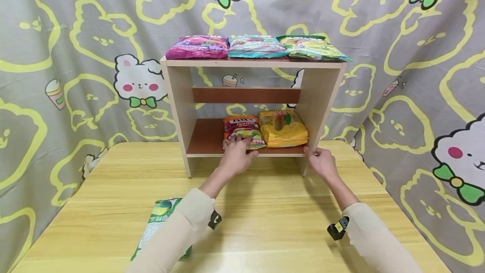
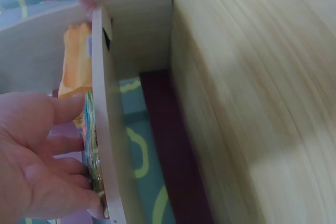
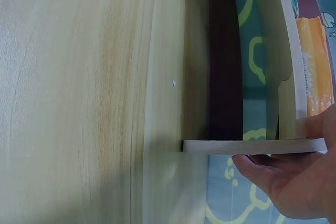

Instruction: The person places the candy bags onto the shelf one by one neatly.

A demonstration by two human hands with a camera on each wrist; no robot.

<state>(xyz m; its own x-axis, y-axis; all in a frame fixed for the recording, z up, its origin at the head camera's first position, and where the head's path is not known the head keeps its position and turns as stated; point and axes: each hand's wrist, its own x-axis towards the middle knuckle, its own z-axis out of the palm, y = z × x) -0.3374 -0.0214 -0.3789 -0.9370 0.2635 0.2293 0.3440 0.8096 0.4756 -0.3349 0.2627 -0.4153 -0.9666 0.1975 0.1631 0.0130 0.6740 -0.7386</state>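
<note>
A small wooden shelf (image 1: pixel 177 108) stands on the table. On its lower board lies a red Fox's fruit candy bag (image 1: pixel 242 125), right beside a yellow candy bag (image 1: pixel 284 132). My left hand (image 1: pixel 236 155) rests on the front of the Fox's bag with its fingers spread; the left wrist view shows this hand (image 2: pixel 47 156) with fingertips touching the bag's edge (image 2: pixel 92 145). With my right hand (image 1: pixel 321 162) I grip the shelf's right side panel; in the right wrist view the hand (image 3: pixel 294 177) has its thumb inside and fingers outside the panel (image 3: pixel 252 147).
On the shelf top lie a pink bag (image 1: pixel 198 47), a light blue bag (image 1: pixel 257 47) and a green-yellow bag (image 1: pixel 312 48). A green and white packet (image 1: pixel 153 224) lies on the table (image 1: pixel 265 231), partly under my left sleeve. A patterned curtain (image 1: pixel 94 33) hangs behind.
</note>
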